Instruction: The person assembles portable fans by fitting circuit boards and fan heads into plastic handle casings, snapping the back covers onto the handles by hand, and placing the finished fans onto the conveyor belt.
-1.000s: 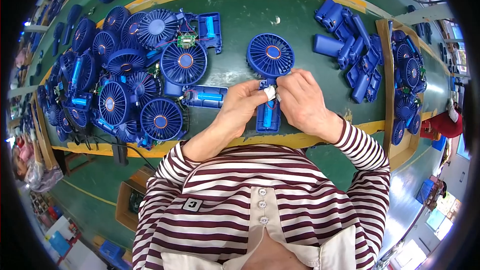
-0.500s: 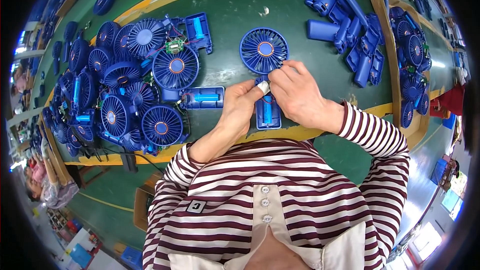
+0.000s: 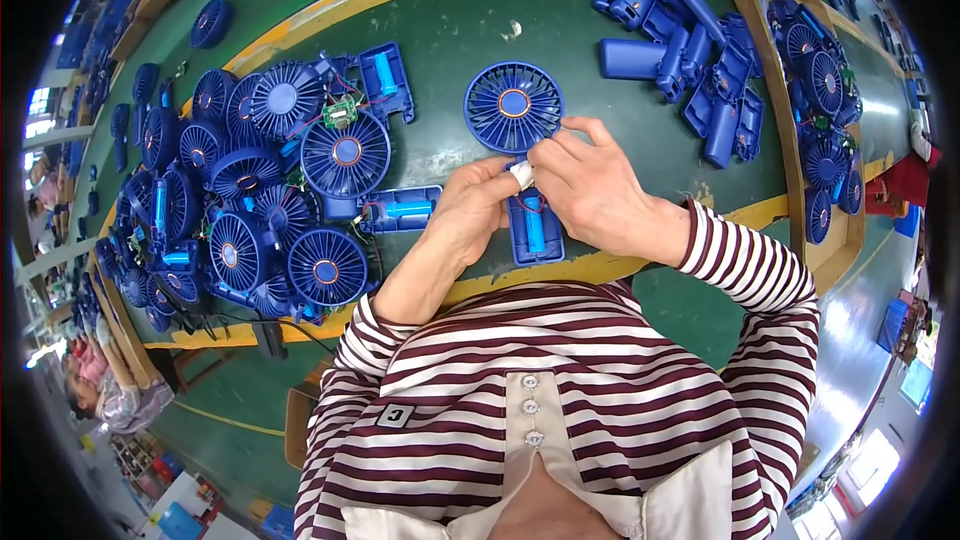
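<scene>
A blue handheld fan (image 3: 513,107) lies on the green table in front of me, its round grille away from me. Its opened handle points toward me, with a light-blue battery cell (image 3: 535,233) and thin wires inside. My left hand (image 3: 470,202) closes on the fan's neck from the left, a white wrap on the thumb tip. From the right, my right hand (image 3: 588,183) works at the same neck with curled fingers, its index finger near the grille's lower edge. The fingertips of both hands meet there, and they hide the joint between head and handle.
At the left is a heap of blue fans (image 3: 240,175), several with exposed wires, boards and cells. Blue handle covers (image 3: 690,65) are piled at the back right. Beyond them a cardboard box (image 3: 790,130) holds more fans. A black cable (image 3: 270,320) runs along the near left edge.
Both hands remain at the fan's neck, with small finger shifts. The fan head sits slightly further left in view, and the surroundings have shifted a little too.
</scene>
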Demonstrator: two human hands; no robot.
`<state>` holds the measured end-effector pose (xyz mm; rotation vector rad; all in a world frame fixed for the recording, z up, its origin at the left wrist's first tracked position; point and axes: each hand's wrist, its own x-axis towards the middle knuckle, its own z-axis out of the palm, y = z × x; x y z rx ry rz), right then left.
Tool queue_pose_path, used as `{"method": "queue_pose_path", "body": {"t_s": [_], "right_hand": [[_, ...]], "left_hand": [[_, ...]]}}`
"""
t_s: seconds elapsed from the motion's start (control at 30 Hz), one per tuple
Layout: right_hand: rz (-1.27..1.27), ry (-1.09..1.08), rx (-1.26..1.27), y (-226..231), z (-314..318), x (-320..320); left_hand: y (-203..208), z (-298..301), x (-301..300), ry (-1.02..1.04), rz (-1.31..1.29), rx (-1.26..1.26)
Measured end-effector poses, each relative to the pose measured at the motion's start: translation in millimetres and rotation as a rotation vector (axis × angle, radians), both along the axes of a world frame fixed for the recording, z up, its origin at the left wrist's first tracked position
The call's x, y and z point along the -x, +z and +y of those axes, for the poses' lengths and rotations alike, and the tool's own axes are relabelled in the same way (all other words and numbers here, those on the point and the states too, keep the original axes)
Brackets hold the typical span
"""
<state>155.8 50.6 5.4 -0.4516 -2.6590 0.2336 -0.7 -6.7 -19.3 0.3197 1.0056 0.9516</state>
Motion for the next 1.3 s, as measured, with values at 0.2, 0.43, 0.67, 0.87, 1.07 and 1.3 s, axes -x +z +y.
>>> {"method": "queue_pose_path", "body": {"t_s": [0.2, 0.43, 0.67, 0.87, 1.07, 1.3], "right_hand": [[0.203, -0.177, 0.157, -2, -4, -2], [0.648, -0.29, 0.879, -28, -19, -5], [0.488, -0.506, 1.079, -23, -11, 2], [0.268, -0.595, 1.131, -16, -9, 2], [0.312, -0.579, 1.743, -7, -2, 1], [0.148, -0.657, 1.723, 4, -1, 1]], "left_hand": [[-8, -5, 3, 0.119, 0.071, -0.154], [3, -4, 6, 0.14, 0.184, -0.218], [1, -8, 3, 0.114, 0.374, -0.308], [-5, -11, 2, 0.146, 0.454, -0.469], [-5, -12, -2, 0.17, 0.542, -0.567], [1, -9, 8, 0.146, 0.31, -0.428]]}}
